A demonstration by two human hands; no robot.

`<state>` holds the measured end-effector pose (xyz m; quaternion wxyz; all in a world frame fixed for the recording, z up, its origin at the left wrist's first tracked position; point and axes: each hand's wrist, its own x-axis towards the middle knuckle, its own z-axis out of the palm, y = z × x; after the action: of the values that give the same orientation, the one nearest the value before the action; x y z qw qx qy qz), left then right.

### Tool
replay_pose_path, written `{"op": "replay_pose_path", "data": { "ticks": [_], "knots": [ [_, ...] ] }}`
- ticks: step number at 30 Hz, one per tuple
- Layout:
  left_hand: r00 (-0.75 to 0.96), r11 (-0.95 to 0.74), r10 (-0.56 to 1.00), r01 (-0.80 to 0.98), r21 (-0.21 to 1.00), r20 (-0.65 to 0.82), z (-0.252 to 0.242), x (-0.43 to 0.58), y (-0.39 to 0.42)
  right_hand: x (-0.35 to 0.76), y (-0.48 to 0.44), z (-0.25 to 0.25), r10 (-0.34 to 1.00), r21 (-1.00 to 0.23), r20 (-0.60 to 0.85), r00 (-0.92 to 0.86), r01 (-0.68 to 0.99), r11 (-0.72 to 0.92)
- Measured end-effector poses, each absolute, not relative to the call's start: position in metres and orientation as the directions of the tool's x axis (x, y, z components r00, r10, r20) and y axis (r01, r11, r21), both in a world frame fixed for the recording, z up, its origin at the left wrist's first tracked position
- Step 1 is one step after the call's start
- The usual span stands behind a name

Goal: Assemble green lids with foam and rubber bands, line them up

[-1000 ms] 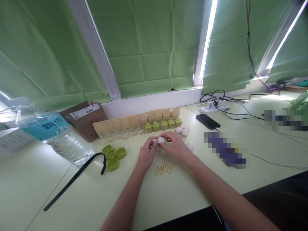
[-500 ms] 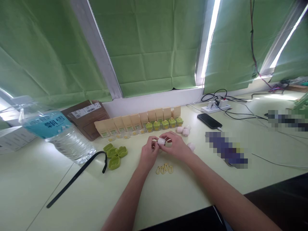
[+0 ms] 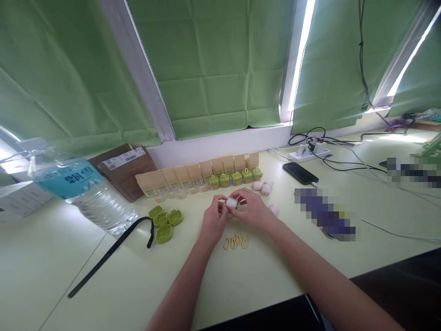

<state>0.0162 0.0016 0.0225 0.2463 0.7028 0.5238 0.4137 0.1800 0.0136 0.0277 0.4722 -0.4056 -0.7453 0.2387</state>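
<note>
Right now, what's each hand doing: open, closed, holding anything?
Left hand: closed, pinching the small white piece.
Right hand: closed, pinching the same piece.

A water bottle [image 3: 82, 193] sits beside a brown parcel [image 3: 124, 168]; a phone [image 3: 299, 173] lies near a power strip [image 3: 308, 154].

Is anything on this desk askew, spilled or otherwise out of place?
The water bottle at the left seems to lie on its side, not upright. Nothing looks spilled. The left hand and right hand hold a white piece together.
</note>
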Motion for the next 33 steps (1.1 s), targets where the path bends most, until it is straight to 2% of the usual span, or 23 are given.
{"op": "replay_pose_path", "data": {
  "ticks": [33],
  "knots": [
    [0.112, -0.344, 0.936, 0.489, 0.802, 0.334, 0.0198, 0.0141, 0.0033, 0.1833, 0.0115, 0.0334, 0.829, -0.753, 0.496, -0.26, 0.347, 0.559]
  ]
}}
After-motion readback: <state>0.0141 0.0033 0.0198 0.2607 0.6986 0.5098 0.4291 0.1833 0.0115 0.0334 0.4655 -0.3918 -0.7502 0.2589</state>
